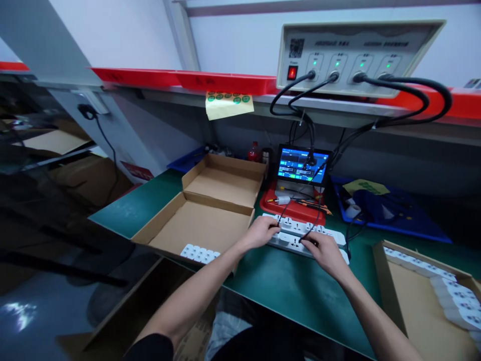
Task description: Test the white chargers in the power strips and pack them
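Note:
Two white power strips lie side by side on the green bench, the back one beyond the front one. My left hand is pinched at their left part, on the end of a thin black cable. Its fingers cover that tip. Nearer the right part, my right hand pinches another thin black cable just above the front strip's sockets. Whether either cable end sits inside a socket I cannot tell. Both cables run up towards the small screen.
An open cardboard box holding several white socket blocks stands left. Another box with white strips is at right. Behind the strips is a red tray; a blue tray lies right. Overhead, a shelf carries a cabled tester box.

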A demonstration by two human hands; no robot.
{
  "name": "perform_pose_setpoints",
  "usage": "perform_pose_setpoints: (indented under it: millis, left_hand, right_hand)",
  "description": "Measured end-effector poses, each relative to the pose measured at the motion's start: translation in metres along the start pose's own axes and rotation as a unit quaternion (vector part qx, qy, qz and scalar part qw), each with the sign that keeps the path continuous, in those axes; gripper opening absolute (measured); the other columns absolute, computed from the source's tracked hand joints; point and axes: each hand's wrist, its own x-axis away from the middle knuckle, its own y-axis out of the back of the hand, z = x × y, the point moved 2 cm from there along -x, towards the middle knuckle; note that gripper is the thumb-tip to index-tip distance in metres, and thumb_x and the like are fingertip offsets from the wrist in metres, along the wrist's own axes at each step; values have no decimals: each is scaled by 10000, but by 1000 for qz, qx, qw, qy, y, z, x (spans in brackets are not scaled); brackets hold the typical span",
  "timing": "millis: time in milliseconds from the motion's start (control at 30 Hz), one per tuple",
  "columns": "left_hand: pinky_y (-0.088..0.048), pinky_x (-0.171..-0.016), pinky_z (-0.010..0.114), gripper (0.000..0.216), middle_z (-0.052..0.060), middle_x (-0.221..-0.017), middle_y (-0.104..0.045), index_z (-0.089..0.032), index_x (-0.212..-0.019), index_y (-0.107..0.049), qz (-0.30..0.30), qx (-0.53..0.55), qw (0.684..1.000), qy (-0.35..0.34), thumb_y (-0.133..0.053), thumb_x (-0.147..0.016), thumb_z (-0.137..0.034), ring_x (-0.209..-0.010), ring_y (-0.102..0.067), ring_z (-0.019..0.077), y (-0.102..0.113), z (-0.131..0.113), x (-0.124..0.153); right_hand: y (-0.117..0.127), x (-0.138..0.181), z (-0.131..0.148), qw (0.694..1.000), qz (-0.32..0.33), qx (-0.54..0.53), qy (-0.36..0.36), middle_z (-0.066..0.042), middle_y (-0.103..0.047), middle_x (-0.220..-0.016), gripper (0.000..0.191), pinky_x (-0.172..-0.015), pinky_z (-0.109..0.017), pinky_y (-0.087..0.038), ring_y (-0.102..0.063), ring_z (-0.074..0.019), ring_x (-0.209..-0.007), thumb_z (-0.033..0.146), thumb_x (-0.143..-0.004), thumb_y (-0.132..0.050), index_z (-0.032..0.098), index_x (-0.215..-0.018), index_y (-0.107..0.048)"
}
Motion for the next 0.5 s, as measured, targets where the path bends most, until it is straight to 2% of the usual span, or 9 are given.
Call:
perform_pose_setpoints:
  millis: [100, 200, 500]
  left_hand:
    - [-421, -720, 273, 157, 24, -774, -752, -155, -801, -788, -6, 13, 999, 31, -708, -935, -175, -755, -645, 180, 12, 16, 8]
    - [-404, -708, 274, 145, 18, -742, -746, -154, -804, -803, -5, 5, 999, 42, -718, -921, -162, -727, -628, 174, 12, 20, 9]
    - [-416, -741, 284, 147, 38, -813, -785, -168, -841, -817, -9, -25, 999, 20, -713, -943, -146, -780, -680, 194, 8, 22, 5]
  right_hand:
    - [-20, -18, 11, 1000, 10, 4, 8, -65, -811, -902, 270, -779, -360, -460, -719, -275, -839, 417, -987, -585, 242, -885, -763]
    - [-34, -31, 14, 1000, 17, 12, 3, -65, -813, -905, 249, -779, -357, -456, -719, -275, -843, 393, -982, -590, 239, -902, -768]
    - [-47, -36, 6, 995, 25, 90, 16, -57, -804, -917, 225, -778, -350, -447, -712, -264, -842, 344, -1019, -587, 237, -911, -753]
